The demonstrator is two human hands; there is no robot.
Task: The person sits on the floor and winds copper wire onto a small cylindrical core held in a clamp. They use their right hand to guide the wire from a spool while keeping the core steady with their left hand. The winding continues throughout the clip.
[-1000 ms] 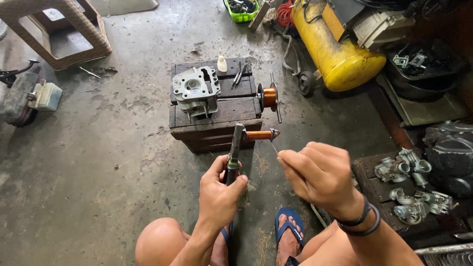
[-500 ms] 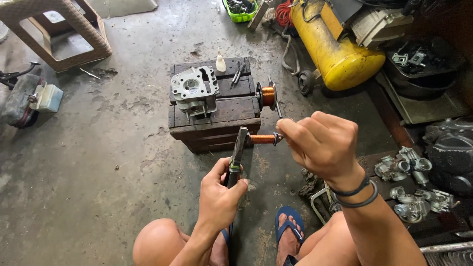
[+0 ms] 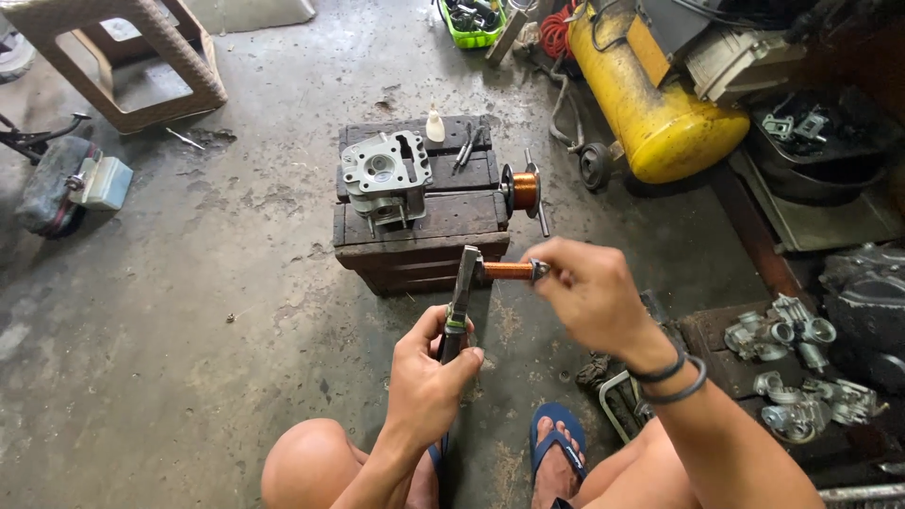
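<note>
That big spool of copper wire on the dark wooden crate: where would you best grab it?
Probably by the black end discs of the copper wire spool, coming from above. It stands at the right edge of the dark wooden crate with its discs upright, so fingers can span them without pressing on the winding.

Pliers' handles (image 3: 451,351) (inside left-hand fingers (image 3: 443,332)); compressor tank (image 3: 650,94) cut off at top.
</note>
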